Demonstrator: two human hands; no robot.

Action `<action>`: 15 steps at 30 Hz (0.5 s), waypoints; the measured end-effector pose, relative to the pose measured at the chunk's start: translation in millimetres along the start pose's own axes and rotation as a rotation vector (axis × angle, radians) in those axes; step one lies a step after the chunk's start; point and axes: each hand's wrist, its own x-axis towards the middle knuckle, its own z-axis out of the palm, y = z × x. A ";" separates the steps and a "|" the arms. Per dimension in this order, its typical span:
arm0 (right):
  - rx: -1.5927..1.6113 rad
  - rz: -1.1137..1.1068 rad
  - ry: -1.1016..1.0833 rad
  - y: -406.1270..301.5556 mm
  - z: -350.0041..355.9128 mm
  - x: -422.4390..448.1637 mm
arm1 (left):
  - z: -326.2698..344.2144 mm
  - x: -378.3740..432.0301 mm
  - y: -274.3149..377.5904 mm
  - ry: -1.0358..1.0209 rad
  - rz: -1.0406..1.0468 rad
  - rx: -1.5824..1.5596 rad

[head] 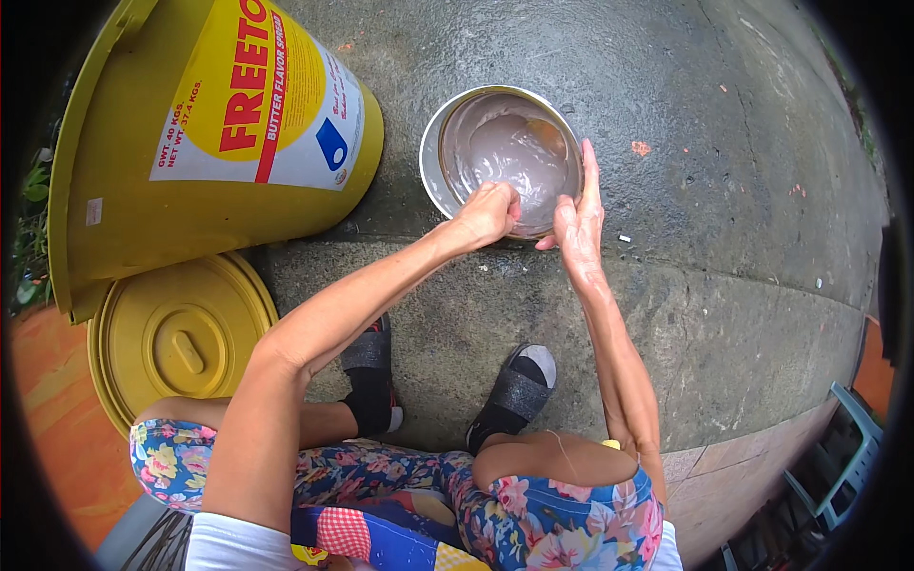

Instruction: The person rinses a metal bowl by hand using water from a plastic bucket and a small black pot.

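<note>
A round metal pot (pixel 431 153) stands on the wet concrete in front of me, with grayish, glossy liquid (pixel 510 153) inside. Something orange-brown (pixel 546 135) shows in the liquid near the far right wall. My left hand (pixel 493 212) is curled over the near edge of the pot with its fingers bent inward; whether it grips anything is hidden. My right hand (pixel 582 214) lies against the pot's right side, fingers stretched along the rim and thumb apart from them.
A large yellow plastic bucket (pixel 285 207) with a printed butter-flavor spread label stands at the upper left. Its round yellow lid (pixel 235 314) lies beside it. My sandaled feet (pixel 525 389) rest on the concrete. A light blue plastic chair (pixel 853 457) is at the lower right.
</note>
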 end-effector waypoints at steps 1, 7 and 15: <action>-0.005 0.005 -0.003 -0.2 -1.1 0.3 | -2.9 -2.5 -6.7 0.029 0.017 0.046; 0.011 0.031 -0.014 -2.5 -4.7 4.9 | 2.3 -6.6 9.8 0.016 -0.005 -0.146; 0.034 0.038 -0.027 -7.4 -0.4 6.0 | -24.0 -6.8 -18.2 0.121 0.091 0.391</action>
